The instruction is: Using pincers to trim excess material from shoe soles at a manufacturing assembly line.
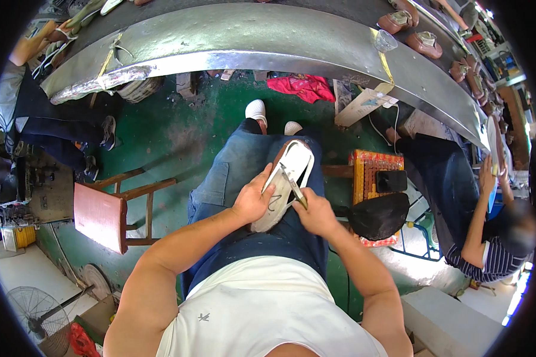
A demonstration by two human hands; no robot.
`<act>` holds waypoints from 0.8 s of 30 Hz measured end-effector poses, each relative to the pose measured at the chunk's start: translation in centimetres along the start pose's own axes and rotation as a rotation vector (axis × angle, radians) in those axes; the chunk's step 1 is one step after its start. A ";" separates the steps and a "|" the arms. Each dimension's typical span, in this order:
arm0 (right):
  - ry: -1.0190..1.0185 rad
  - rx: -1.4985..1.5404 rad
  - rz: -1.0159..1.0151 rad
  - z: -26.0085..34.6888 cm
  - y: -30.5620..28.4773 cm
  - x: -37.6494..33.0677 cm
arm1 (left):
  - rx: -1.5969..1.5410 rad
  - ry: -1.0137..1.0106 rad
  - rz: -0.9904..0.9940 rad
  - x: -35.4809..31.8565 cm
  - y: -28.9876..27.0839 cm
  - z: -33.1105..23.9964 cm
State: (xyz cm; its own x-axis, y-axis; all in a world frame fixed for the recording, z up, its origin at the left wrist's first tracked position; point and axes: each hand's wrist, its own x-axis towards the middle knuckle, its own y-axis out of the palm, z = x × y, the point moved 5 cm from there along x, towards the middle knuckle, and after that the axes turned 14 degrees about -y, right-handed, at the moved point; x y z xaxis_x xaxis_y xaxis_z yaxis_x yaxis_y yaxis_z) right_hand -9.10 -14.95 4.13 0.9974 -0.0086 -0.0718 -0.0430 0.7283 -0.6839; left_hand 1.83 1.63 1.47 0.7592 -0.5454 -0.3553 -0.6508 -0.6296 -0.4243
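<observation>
A beige and white shoe with a brown edge at its far end lies lengthwise over my lap, on my blue trousers. Along its left side my left hand is closed, thumb on the beige surface and fingers round the edge. My right hand grips a slim metal hand tool with a yellowish handle. The tool's tip touches or hovers just over the shoe's pale surface; which one I cannot tell. The fingers of my right hand partly hide the handle.
A metal-edged bench curves across the far side, with brown shoes at its right. A wooden stool stands left. To the right, a beaded seat holds a phone and a black cushion. People sit on both sides.
</observation>
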 end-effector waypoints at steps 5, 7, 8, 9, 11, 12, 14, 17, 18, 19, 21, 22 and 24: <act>0.128 0.188 0.004 0.2 0.0 -1.0 | 0.137 0.220 0.005 -0.5 -0.1 -0.4; 0.331 0.681 0.244 -2.8 0.5 -2.3 | 0.186 0.209 0.070 -0.6 -0.1 -1.4; 0.463 0.971 0.360 -3.3 -0.3 -2.6 | 0.291 0.136 0.132 -0.5 0.1 -1.6; 0.463 0.956 0.382 -3.4 -1.3 -2.6 | 0.395 0.061 0.194 -0.5 0.4 -1.6; 0.501 0.913 0.394 -2.1 -3.6 -2.5 | 0.442 0.038 0.228 -0.2 0.6 -2.6; 0.504 0.912 0.399 -1.6 -4.2 -2.2 | 0.492 0.016 0.260 0.0 0.8 -2.7; 0.458 0.603 0.453 -1.2 -5.4 -1.6 | 0.488 -0.005 0.278 0.2 0.8 -2.7; 0.391 0.405 0.535 -1.0 -7.6 -1.0 | 0.472 -0.020 0.293 0.4 0.7 -1.9; 0.344 0.330 0.571 -0.9 -8.1 -1.0 | 0.462 -0.014 0.296 0.6 0.7 -1.8; 0.326 0.356 0.502 -0.8 -8.2 -1.2 | 0.461 -0.016 0.294 0.7 0.5 -2.2; 0.180 0.298 0.245 -0.6 -7.1 0.0 | 0.488 -0.046 0.390 0.8 0.5 -2.8; 0.040 0.236 -0.017 -0.3 -7.0 0.7 | 0.489 -0.043 0.393 0.8 0.4 -3.5; 0.089 0.204 -0.012 -1.8 -4.8 1.5 | 0.527 -0.119 0.487 0.6 0.5 -4.1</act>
State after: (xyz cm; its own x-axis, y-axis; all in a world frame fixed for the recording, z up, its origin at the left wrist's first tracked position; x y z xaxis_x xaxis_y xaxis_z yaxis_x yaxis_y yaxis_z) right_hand -7.52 -19.69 6.06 0.9883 -0.0723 -0.1342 -0.0090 0.8512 -0.5247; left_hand 1.96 -1.31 4.47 0.3996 -0.6134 -0.6813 -0.8478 0.0354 -0.5292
